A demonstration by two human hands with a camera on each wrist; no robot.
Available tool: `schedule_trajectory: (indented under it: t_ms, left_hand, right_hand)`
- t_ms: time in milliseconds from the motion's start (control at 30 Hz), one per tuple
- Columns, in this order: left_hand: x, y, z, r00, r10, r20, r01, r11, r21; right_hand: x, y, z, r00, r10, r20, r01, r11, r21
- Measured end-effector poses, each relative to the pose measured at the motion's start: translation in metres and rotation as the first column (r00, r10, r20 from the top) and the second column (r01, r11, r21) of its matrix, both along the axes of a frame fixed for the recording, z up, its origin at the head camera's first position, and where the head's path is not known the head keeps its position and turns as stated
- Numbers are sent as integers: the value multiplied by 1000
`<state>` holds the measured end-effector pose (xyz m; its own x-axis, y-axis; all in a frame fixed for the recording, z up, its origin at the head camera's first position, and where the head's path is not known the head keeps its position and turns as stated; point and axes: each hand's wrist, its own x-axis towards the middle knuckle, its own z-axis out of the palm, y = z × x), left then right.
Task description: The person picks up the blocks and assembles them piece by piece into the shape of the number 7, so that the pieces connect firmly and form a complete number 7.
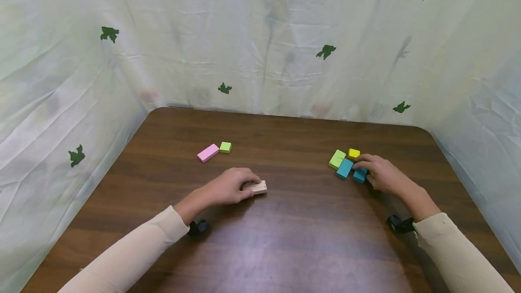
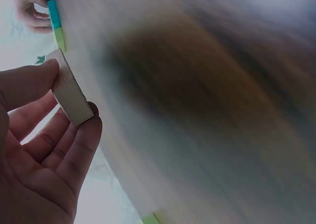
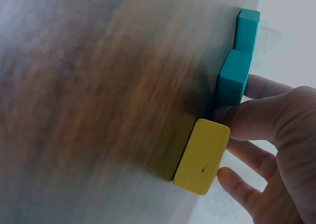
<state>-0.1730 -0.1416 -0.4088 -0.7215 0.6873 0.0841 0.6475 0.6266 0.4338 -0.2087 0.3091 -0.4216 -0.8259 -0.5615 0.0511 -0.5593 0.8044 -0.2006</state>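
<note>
My left hand pinches a plain wooden block between thumb and fingers, low over the table's middle. In the left wrist view the thumb lies on one side of the block, fingertips on the other. On the right, my right hand holds a blue block between thumb and forefinger. Beside it lies another blue block, with a lime green block and a small yellow block behind. A yellow block stands near the right fingers, mostly hidden in the head view.
Toward the table's left back, a pink block and a small lime green block lie corner to corner. The brown wooden table has rounded back corners. White curtains with green leaf prints hang around its back and sides.
</note>
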Motion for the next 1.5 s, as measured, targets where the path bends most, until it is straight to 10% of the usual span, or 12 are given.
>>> schedule_trajectory:
  t_ms: [533, 1067, 1500]
  left_hand:
    - [8, -28, -9, 999, 40, -18, -41, 998, -52]
    - [5, -34, -8, 990, -131, 44, 134, 987, -86]
    - [11, -18, -9, 997, -78, 4, 79, 995, -56]
  right_hand:
    - [1, 1, -2, 1000, -6, -1, 6, 1000, 1]
    - [0, 0, -2, 1000, -23, 14, 23, 1000, 4]
    - [0, 1, -2, 1000, -24, 2, 24, 1000, 13]
